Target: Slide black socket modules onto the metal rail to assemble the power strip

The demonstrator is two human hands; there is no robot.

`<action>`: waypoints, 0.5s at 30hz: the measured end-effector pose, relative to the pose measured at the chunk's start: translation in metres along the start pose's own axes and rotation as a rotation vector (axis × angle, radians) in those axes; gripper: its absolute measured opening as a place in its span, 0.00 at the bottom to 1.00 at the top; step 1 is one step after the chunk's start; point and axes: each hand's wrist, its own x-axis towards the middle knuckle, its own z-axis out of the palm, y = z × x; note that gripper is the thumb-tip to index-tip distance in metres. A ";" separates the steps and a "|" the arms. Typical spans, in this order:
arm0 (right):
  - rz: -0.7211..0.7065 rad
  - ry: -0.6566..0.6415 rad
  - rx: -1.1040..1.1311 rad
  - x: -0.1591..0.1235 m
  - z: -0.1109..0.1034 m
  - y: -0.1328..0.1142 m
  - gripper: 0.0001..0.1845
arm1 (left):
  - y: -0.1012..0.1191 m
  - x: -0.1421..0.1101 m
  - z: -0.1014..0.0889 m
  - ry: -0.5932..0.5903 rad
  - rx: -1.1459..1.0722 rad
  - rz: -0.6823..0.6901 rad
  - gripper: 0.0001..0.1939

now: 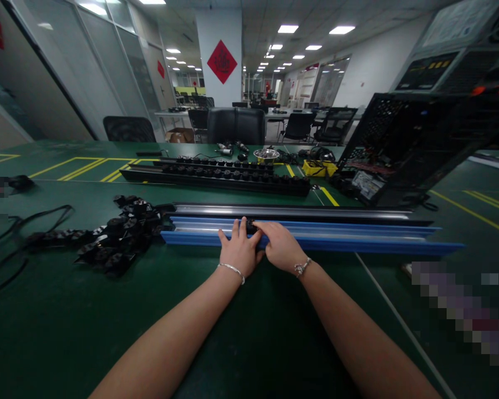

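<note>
A blue channel rail lies lengthwise across the table in front of me, its middle strip pale. My left hand rests over the rail's near wall with its fingers spread. Beside it, my right hand is curled, its fingertips on a small black part in the channel. The left index finger also touches or nearly touches that part. My hands hide much of it and I cannot make out its exact kind. Just behind the blue rail runs a black rail with a shiny inner strip.
Left of the rails is a heap of linked black parts, with black cables beyond. Farther back lie black rails filled with black parts, a metal bowl and a yellow container. An open computer case stands at right.
</note>
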 end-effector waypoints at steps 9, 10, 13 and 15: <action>0.160 0.071 -0.370 -0.013 0.009 0.010 0.36 | -0.015 -0.004 -0.003 0.023 0.010 -0.029 0.29; 0.169 0.053 -0.380 -0.013 0.009 0.010 0.37 | -0.017 -0.005 -0.003 0.031 0.018 -0.030 0.29; 0.192 0.014 -0.384 -0.011 0.009 0.010 0.37 | -0.026 -0.007 -0.003 0.043 0.037 -0.031 0.28; 0.196 0.007 -0.382 -0.010 0.008 0.009 0.37 | -0.032 -0.009 -0.004 0.041 0.047 -0.036 0.28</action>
